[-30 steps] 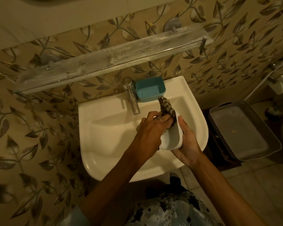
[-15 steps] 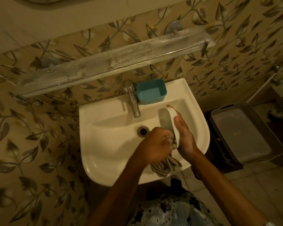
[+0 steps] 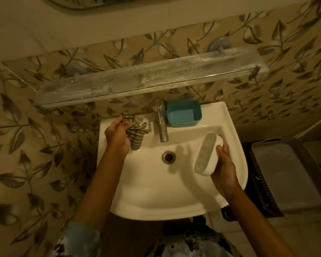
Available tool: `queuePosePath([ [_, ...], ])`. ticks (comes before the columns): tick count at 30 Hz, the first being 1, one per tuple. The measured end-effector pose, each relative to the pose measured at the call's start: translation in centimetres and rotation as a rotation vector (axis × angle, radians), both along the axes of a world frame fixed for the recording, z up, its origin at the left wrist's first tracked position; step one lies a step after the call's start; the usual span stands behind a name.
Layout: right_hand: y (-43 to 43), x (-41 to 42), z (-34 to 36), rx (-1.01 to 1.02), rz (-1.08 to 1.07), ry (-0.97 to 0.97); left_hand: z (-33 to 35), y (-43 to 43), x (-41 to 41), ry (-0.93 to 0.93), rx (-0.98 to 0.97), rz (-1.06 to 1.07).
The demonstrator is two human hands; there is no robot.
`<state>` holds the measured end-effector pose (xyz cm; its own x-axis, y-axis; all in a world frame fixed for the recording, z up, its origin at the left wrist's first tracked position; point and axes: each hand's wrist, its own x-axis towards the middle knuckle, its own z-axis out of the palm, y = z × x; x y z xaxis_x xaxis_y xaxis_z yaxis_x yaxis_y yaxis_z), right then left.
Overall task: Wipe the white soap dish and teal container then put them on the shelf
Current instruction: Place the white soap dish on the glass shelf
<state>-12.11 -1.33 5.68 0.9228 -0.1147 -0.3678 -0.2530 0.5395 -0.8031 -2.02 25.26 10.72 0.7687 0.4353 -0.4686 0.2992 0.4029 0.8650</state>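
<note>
**Soap dish in one hand, cloth in the other, over the sink**

Our right hand (image 3: 225,169) holds the white soap dish (image 3: 206,154) above the right side of the sink (image 3: 156,206). The fingers are wrapped round the dish's back and the thumb lies against its outer wall. The dish is tipped on its side, with its hollow facing left toward the drain (image 3: 168,156). It hangs clear of the basin and touches nothing but our hand.

Our left hand (image 3: 117,138) is curled tight round a bunched striped cloth (image 3: 136,131) at the back left corner of the sink, just left of the tap (image 3: 162,125). The loose end of the cloth spills out toward the tap. We cannot tell whether it rests on the ledge or hangs just over it. The two hands are well apart, with the tap and drain between them.

The teal container (image 3: 183,115) stands upright on the sink's back ledge, just right of the tap, with its open side up. On the leaf-patterned wall above the sink is the clear shelf (image 3: 137,80), streaked with white along its length. A grey basket (image 3: 285,175) stands on the floor to the right of the sink.
</note>
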Motion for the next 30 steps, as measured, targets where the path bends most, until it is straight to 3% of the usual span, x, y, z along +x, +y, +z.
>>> queuePosePath([
  [7, -0.3, 0.4, 0.7, 0.058, 0.035, -0.019, -2.0, 0.2, 6.6, -0.113, -0.173, 0.282],
  [9, -0.4, 0.6, 1.0, 0.082, 0.042, -0.017, -3.3, 0.1, 7.0, -0.046, -0.04, 0.207],
  [13, -0.5, 1.0, 1.8, 0.094, 0.075, -0.022, -6.4, 0.6, 5.7, 0.2, 0.252, -0.159],
  [17, -0.4, 1.5, 2.6, 0.099, 0.105, -0.037, -8.0, 2.2, 5.0, 0.274, 0.594, -0.296],
  [19, -0.1, 1.6, 3.1, 0.101, 0.134, -0.063, -8.0, 2.9, 4.6, 0.307, 0.66, -0.304],
  [22, 0.6, 1.9, 3.9, 0.101, 0.184, -0.11, -6.6, 3.0, 3.0, 0.269, 0.545, -0.252],
  [26, 2.3, 2.4, 5.7, 0.007, 0.252, -0.22, -2.8, 1.5, -2.4, 0.091, 0.136, -0.321],
  [30, 4.1, 3.7, 8.6, -0.099, 0.276, -0.334, 1.5, 0.6, -6.7, -0.106, 0.111, -0.511],
])
